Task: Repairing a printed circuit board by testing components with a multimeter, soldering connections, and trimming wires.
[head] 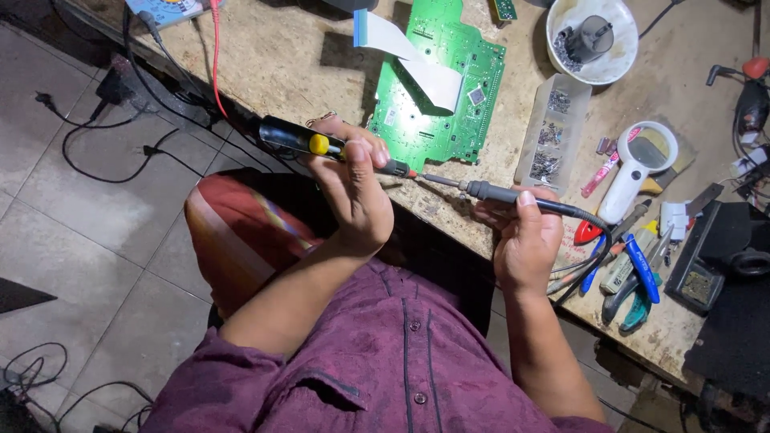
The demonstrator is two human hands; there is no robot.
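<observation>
Maroon cloth of my shirt fills the near edge, and just beyond it my left hand is closed around a black-handled tool with a yellow button, while my right hand is closed around the black grip of a corded soldering iron. Both sit just nearer me than the green rectangular circuit board, at the bench's front edge. Their tips nearly meet between my hands; I cannot tell whether they touch. I judge I am tending the iron's tip, so the next move calls for steady, small pressure. The iron's long axis runs almost level, tip pointing left toward the other tool, cord trailing right. Right of the board lies a clear plastic compartment box of small parts; farther right, a white magnifying glass; beyond the box, a white bowl.
</observation>
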